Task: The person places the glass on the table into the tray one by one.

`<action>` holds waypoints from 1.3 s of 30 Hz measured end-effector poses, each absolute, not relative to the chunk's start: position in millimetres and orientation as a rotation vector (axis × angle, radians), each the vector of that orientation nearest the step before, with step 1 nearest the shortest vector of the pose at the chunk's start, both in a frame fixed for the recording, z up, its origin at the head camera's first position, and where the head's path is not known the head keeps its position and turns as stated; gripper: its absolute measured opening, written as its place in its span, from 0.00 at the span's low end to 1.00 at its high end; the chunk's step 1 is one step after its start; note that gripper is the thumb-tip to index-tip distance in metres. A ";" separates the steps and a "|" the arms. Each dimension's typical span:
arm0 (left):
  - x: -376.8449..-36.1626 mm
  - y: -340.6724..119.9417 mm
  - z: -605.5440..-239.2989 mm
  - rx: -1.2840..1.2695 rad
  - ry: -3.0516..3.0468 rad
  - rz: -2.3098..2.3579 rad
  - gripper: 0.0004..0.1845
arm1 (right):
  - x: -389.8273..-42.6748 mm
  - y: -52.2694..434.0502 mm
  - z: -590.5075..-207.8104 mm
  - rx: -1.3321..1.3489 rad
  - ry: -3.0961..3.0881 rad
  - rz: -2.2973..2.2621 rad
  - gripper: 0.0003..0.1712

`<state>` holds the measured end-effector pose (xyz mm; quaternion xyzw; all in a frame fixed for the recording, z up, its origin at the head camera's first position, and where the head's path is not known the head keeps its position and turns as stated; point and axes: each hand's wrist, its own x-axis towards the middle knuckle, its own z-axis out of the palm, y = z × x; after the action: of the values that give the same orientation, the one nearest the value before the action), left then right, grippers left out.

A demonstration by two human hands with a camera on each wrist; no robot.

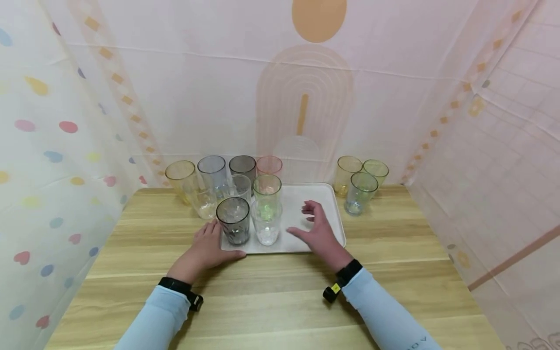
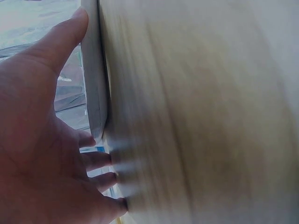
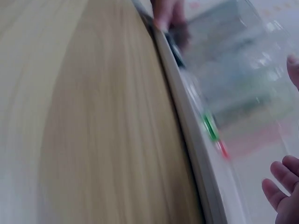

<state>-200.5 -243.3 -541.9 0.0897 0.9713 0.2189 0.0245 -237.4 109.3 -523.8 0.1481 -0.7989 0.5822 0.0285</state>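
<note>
At the front left corner of the white tray [image 1: 302,249], my left hand [image 1: 209,248] has its thumb along the front rim and its fingers by the left side. In the left wrist view the thumb [image 2: 60,44] lies against the rim and the fingers are spread near the table. A dark grey glass [image 1: 236,221] stands beside this hand. Next to it on the tray is a clear glass [image 1: 267,231], with a green glass [image 1: 267,192] behind. My right hand [image 1: 317,231] is over the tray's right part, thumb and fingers apart, holding nothing.
Farther back stand a red glass [image 1: 269,165], another dark grey glass [image 1: 242,165] and a blue glass [image 1: 213,172]. Left of the tray are a yellow glass [image 1: 180,177] and a clear glass [image 1: 204,204]. Several tinted glasses, one of them amber [image 1: 348,167], stand beyond its right edge.
</note>
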 end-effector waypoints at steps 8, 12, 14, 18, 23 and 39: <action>-197.6 -240.8 -526.3 0.206 2.960 0.609 0.76 | -254.1 184.3 -524.1 0.058 -2.238 1.666 0.27; -199.0 -242.5 -528.1 0.190 2.948 0.609 0.76 | -269.7 214.0 -527.6 -0.095 -2.108 1.592 0.33; -199.0 -243.2 -529.1 0.191 2.948 0.605 0.76 | -278.1 222.8 -530.4 -0.140 -2.078 1.555 0.38; -197.9 -242.6 -529.3 0.198 2.950 0.595 0.77 | -290.2 230.9 -536.4 -0.174 -2.082 1.543 0.46; -198.0 -243.1 -532.9 0.226 2.967 0.637 0.76 | -297.4 232.1 -540.0 -0.207 -2.142 1.662 0.57; -195.4 -239.3 -524.3 0.219 2.961 0.620 0.76 | -306.4 235.0 -547.9 -0.180 -2.169 1.655 0.47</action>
<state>-195.4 -239.3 -524.3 0.0720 0.9748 0.2041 0.0542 -306.4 235.0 -547.9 -0.0646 -0.7769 0.5927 0.2024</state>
